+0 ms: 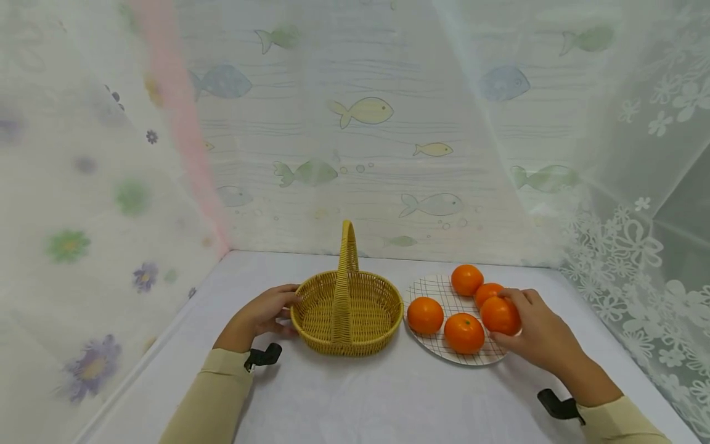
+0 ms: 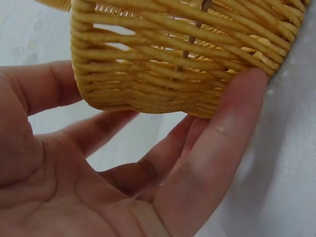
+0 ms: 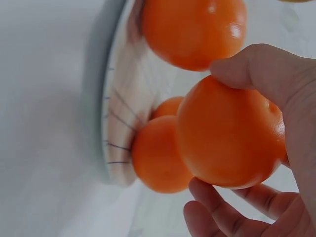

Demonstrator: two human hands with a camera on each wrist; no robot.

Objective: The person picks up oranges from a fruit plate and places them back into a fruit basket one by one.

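A yellow wicker basket [image 1: 371, 336] with a tall arched handle stands left of the plate. My left hand [image 1: 272, 311] holds its left end, with the thumb [image 2: 222, 131] pressed on the woven side and other fingers reaching round the rim and far side. At the right, my right hand [image 1: 535, 330] grips an orange [image 3: 227, 133] between thumb and fingers, over the right part of a round white plate [image 1: 444, 353] with a dark grid pattern. Several more oranges lie on the plate, among them one with a green stem spot [image 1: 464, 333] at its front.
A white cloth [image 1: 360, 401] covers the table. Behind it hangs a curtain printed with fish [image 1: 371, 111]; flowered and lace curtains close the left and right sides. The basket's right end sits close to the plate's left edge.
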